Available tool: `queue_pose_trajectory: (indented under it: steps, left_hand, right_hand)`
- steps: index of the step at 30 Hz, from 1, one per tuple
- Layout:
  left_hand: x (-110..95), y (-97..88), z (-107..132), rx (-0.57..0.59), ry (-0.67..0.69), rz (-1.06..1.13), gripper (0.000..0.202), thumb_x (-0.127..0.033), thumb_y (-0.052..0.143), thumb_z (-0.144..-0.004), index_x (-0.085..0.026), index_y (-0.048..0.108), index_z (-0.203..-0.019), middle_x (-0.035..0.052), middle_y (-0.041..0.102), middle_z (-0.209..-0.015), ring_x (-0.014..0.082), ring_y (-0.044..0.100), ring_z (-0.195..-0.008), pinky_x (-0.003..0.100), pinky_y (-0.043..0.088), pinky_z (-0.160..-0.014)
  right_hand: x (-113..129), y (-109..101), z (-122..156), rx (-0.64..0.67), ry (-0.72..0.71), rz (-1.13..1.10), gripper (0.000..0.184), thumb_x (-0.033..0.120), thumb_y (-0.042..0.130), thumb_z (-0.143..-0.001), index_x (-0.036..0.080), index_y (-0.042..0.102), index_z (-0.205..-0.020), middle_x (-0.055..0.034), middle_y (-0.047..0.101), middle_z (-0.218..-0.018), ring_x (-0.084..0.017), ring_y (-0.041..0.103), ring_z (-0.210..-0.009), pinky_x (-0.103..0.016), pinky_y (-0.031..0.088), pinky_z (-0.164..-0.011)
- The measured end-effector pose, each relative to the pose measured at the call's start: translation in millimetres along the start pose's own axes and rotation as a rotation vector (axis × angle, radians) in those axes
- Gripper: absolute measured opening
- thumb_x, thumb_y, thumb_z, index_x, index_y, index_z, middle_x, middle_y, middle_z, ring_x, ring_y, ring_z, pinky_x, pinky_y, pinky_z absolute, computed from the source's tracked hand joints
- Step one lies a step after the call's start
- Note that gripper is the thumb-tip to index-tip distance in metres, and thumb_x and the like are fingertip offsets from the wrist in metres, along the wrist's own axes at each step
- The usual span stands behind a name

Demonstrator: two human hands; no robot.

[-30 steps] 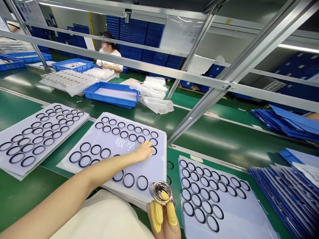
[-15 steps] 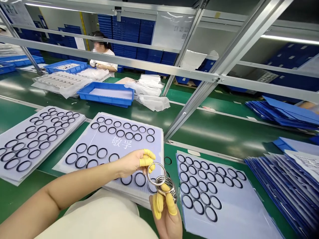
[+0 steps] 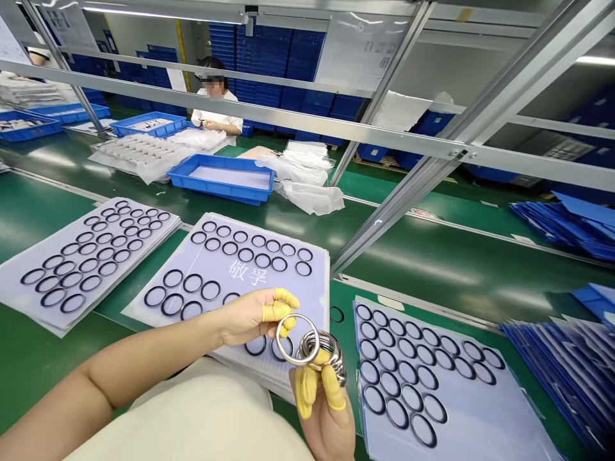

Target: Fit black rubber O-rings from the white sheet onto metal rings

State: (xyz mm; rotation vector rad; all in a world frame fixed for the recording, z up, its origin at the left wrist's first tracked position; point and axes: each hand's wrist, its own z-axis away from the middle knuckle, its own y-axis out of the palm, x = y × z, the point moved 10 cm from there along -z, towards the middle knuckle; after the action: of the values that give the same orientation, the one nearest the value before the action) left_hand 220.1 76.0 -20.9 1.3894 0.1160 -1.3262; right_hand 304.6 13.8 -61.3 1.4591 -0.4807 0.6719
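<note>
My right hand (image 3: 324,410), with yellow finger cots, is closed round a bunch of silver metal rings (image 3: 329,352) held up near the bottom centre. My left hand (image 3: 257,314), also with yellow cots on its fingertips, pinches one silver ring (image 3: 296,331) at the left end of that bunch. Both hands hover over the near edge of the middle sheet (image 3: 240,275), a pale lilac stack with rows of dark rings and white characters printed on it.
A second ring sheet (image 3: 77,256) lies to the left and a third (image 3: 432,384) to the right on the green bench. Blue trays (image 3: 223,179), plastic bags, blue folder stacks (image 3: 567,358) and slanted metal struts (image 3: 432,166) stand beyond. A person works at the far bench.
My left hand drew back from the far right of the middle sheet to the ring bunch and took hold of one ring. My right hand rose slightly.
</note>
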Motion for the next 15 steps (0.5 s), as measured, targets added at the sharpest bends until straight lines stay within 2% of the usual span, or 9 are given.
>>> queue_pose_trajectory:
  steps: [3, 5, 7, 9, 12, 15]
  left_hand:
    - [5, 1.1, -2, 0.007, 0.014, -0.084, 0.036, -0.039, 0.076, -0.072, -0.015, 0.054, -0.090, -0.0035, 0.055, -0.061, 0.0057, 0.047, -0.047, 0.017, 0.027, -0.043]
    - [9, 0.4, -3, -0.007, 0.042, -0.201, 0.036, -0.043, 0.073, -0.074, -0.016, 0.055, -0.091, -0.0040, 0.054, -0.063, 0.0061, 0.046, -0.049, 0.018, 0.031, -0.046]
    - [6, -1.7, -2, -0.035, 0.108, -0.326, 0.035, -0.043, 0.071, -0.075, -0.016, 0.057, -0.092, -0.0032, 0.054, -0.068, 0.0072, 0.048, -0.056, 0.020, 0.038, -0.054]
    - [0, 0.7, 2, -0.011, 0.188, -0.446, 0.031, -0.038, 0.070, -0.077, -0.017, 0.059, -0.096, 0.0012, 0.058, -0.083, 0.0111, 0.055, -0.073, 0.025, 0.044, -0.069]
    - [0, 17.8, 9, 0.207, 0.208, -0.560, 0.036, -0.029, 0.068, -0.080, -0.019, 0.058, -0.113, 0.0099, 0.057, -0.117, 0.0202, 0.054, -0.109, 0.035, 0.042, -0.093]
    - [12, 34.1, 17, 0.454, 0.075, -0.547, 0.054, -0.024, 0.068, -0.080, -0.019, 0.049, -0.130, 0.0125, 0.055, -0.128, 0.0235, 0.051, -0.120, 0.040, 0.038, -0.102]
  right_hand:
    - [-6, 7, 4, 0.038, 0.066, 0.044, 0.029, 0.046, 0.060, -0.086, 0.022, 0.067, -0.070, 0.0015, 0.057, -0.044, -0.011, 0.045, -0.039, -0.023, 0.039, -0.043]
    - [-11, 13, 9, 0.078, 0.131, 0.096, 0.030, 0.050, 0.064, -0.082, 0.021, 0.067, -0.079, 0.0016, 0.058, -0.045, -0.011, 0.045, -0.037, -0.025, 0.039, -0.041]
    - [-10, 21, 13, 0.121, 0.159, 0.173, 0.031, 0.051, 0.067, -0.079, 0.020, 0.067, -0.087, 0.0017, 0.060, -0.047, -0.012, 0.048, -0.036, -0.025, 0.040, -0.042]
    - [-6, 29, 16, 0.170, 0.158, 0.265, 0.029, 0.046, 0.069, -0.080, 0.020, 0.068, -0.090, -0.0004, 0.065, -0.053, -0.013, 0.055, -0.042, -0.027, 0.045, -0.048]
    - [1, 43, 18, 0.282, 0.135, 0.431, 0.020, 0.039, 0.065, -0.085, 0.022, 0.070, -0.094, -0.0037, 0.070, -0.067, -0.016, 0.062, -0.057, -0.032, 0.052, -0.060]
    - [1, 58, 21, 0.450, 0.117, 0.664, 0.017, 0.033, 0.058, -0.090, 0.028, 0.071, -0.099, -0.0034, 0.070, -0.076, -0.017, 0.061, -0.063, -0.033, 0.053, -0.063]
